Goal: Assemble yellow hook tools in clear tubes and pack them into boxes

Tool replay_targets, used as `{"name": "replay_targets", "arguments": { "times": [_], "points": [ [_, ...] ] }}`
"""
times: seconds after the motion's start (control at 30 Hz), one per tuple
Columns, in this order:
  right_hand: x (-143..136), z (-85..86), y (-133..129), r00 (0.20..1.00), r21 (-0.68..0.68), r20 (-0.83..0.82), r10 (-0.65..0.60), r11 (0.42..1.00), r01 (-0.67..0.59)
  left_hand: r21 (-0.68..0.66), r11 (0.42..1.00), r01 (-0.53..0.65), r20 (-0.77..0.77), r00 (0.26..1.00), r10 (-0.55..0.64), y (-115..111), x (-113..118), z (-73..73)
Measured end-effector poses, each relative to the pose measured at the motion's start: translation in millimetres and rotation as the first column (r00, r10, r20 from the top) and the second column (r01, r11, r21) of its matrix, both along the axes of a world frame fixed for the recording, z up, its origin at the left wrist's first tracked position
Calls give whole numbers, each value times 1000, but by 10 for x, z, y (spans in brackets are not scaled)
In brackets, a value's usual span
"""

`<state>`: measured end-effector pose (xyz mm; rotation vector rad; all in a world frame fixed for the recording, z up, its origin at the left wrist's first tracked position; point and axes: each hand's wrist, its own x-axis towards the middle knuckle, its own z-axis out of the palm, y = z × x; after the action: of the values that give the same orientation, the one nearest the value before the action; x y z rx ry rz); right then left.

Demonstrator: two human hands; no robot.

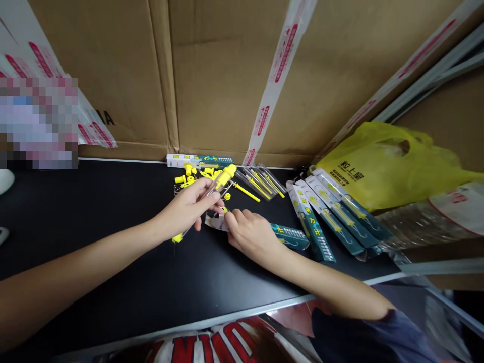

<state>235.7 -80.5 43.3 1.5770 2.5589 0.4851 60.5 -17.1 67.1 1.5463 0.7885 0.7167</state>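
Note:
My left hand point(191, 204) is closed around a clear-tubed spring scale point(226, 176) with a yellow cap, held at a slant above the black table. Its lower yellow end and hook show below the hand. Close by on the right, my right hand point(251, 234) has its fingers curled together beside a small yellow piece point(224, 209); what they pinch is hidden. Under that hand lies a printed spring scale box point(293, 237), its white end showing to the left. Behind both hands are loose yellow caps point(180, 179), metal hooks and a yellow rod point(246, 192).
Several clear tubes point(270, 181) with yellow rods lie at the back. Another box point(200, 161) rests against the cardboard point(227, 75). Several boxed scales point(333, 217) are lined up at right, next to a yellow plastic bag point(393, 166). The table's front edge point(234, 319) is near my body.

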Motion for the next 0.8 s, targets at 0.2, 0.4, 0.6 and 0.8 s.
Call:
{"name": "replay_targets", "arguments": {
  "times": [0.2,0.4,0.6,0.8],
  "points": [
    [80,-60,102,988,-59,-123,91,993,-99,57,997,-51,-140,988,58,-83,-144,-277],
    [127,-105,157,955,-101,-263,138,980,-170,-14,999,-45,-110,993,43,-81,-203,-325],
    [146,-78,207,961,-111,-246,131,981,-162,-160,987,12,-81,996,-25,-117,-170,-369],
    [63,-106,144,894,-125,-444,58,984,-126,-126,992,-7,-97,995,-5,-144,-157,-376]
  ]
}}
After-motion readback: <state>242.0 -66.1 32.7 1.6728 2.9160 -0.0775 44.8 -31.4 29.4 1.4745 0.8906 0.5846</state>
